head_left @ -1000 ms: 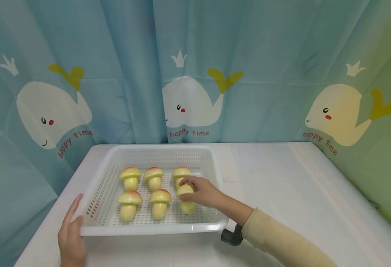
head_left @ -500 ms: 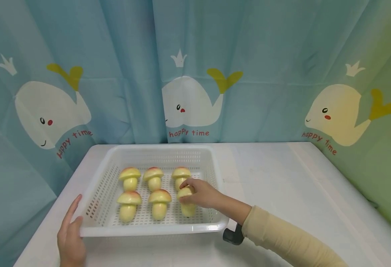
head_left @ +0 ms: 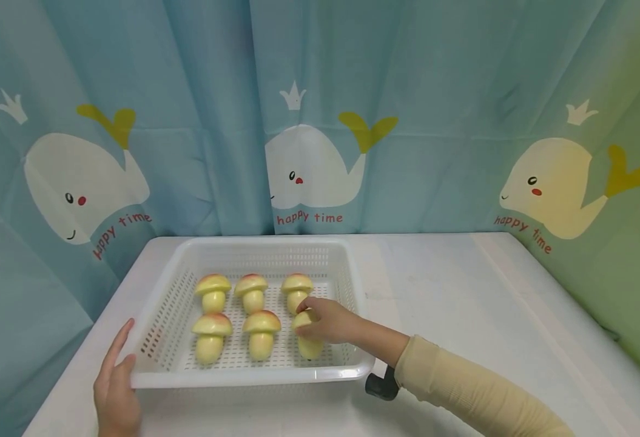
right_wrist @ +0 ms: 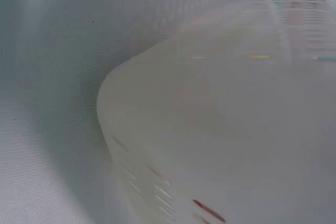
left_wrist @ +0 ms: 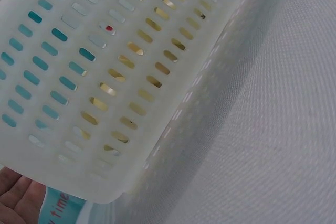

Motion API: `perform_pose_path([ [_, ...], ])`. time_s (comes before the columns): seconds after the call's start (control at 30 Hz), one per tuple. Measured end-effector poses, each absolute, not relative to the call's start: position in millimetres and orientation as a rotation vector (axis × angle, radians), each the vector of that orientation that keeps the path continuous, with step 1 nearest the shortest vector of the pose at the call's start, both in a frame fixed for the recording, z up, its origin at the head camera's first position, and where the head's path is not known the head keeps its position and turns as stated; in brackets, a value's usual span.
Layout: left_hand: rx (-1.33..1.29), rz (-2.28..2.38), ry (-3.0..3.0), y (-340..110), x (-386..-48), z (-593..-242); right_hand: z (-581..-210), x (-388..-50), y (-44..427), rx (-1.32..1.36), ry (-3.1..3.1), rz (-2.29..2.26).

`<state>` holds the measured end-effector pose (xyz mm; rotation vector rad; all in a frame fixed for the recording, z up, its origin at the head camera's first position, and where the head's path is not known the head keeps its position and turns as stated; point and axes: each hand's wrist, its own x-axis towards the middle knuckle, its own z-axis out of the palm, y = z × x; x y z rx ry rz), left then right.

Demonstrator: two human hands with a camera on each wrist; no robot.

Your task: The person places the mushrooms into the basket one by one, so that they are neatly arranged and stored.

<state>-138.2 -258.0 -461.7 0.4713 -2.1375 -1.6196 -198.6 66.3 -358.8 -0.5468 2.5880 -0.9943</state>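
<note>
A white perforated plastic basket (head_left: 224, 379) holds several yellow mushrooms with reddish caps, laid in two rows. My right hand (head_left: 333, 321) reaches over the basket's right side and grips the front right mushroom (head_left: 310, 349) by its cap, its fingers covering part of it. Beside that one lies the front middle mushroom (head_left: 261, 334), and behind it is the back right mushroom (head_left: 296, 288). My left hand (head_left: 116, 388) is at the basket's front left corner, fingers extended along the outside and thumb by the rim. The left wrist view shows the basket wall (left_wrist: 113, 166) from outside.
The basket stands on a white-covered table (head_left: 440, 291). A blue curtain (head_left: 434, 176) with printed whales hangs behind the table, turning green on the right. A black wrist piece (head_left: 381, 385) sits below my right wrist, near the basket's front right corner.
My right hand and the mushroom it grips have shifted slightly toward the front and right. The left hand, the basket and the other mushrooms have stayed nearly still.
</note>
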Motion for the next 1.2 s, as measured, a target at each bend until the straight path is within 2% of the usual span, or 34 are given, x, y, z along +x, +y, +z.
perform_pose_path([
  [0.17,0.464,-1.611,-2.154,-262,-140,-467,-357,-197,66,-0.569,2.595,-0.966],
  [0.8,0.423,-1.696,-2.114,-235,-118,-420,-357,-198,63,-0.542,2.62,-0.88],
  [1.2,0.469,-1.662,-2.13,-255,-135,-455,-360,-202,61,-0.62,2.626,-0.869],
])
